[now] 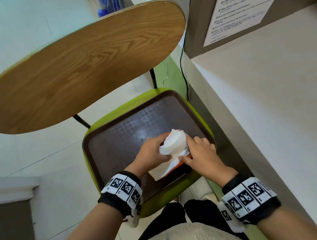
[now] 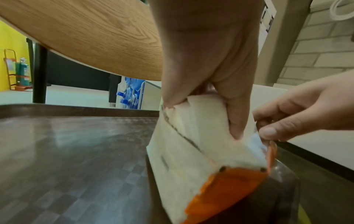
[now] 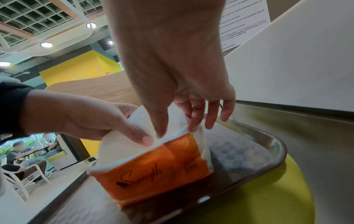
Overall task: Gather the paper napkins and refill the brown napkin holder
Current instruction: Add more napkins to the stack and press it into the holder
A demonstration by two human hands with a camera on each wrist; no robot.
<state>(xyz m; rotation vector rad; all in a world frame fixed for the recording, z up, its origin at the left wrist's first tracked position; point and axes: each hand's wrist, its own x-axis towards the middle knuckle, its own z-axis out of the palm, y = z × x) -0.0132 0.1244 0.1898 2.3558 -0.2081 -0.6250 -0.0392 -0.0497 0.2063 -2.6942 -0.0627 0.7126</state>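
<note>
The left hand grips the white napkins and pulls them up, while the right hand pinches the orange pack open on the brown tray; no napkin holder shows.

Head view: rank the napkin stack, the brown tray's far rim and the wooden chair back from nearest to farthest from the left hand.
1. Napkin stack: gripped by the left hand, rising out of the orange pack.
2. Brown tray far rim: beyond the hand, on the green seat.
3. Wooden chair back: farthest, raised past the tray at upper left.
</note>
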